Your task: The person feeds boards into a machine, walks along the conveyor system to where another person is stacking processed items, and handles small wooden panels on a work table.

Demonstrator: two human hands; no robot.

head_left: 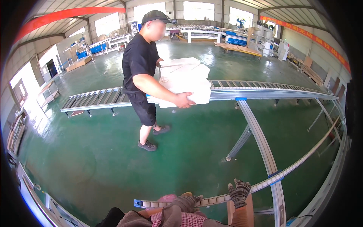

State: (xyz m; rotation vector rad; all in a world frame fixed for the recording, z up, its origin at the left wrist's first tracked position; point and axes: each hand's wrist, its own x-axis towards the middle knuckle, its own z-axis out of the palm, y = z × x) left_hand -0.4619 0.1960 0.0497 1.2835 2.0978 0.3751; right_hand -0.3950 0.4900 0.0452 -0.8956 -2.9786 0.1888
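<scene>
A narrow roller rail [215, 200] with white wheels runs across the space just in front of me. My left hand [184, 203], in a grey glove, lies over this rail with its fingers pointing right. Farther right, my right hand [239, 193] wears a striped grey glove and rests on the same rail, fingers stretched over it and thumb apart. Neither hand shows anything held. Beyond the rail, a co-worker [138, 68] in black clothes and a cap carries a stack of white boards [184, 83] with both hands.
Behind the co-worker a long roller conveyor [98, 99] crosses the hall. A metal beam [261, 140] joins it to the near rail on the right. Green floor [102, 147] lies between. Blue and white machines [238, 39] and stacked boards [236, 48] stand at the back.
</scene>
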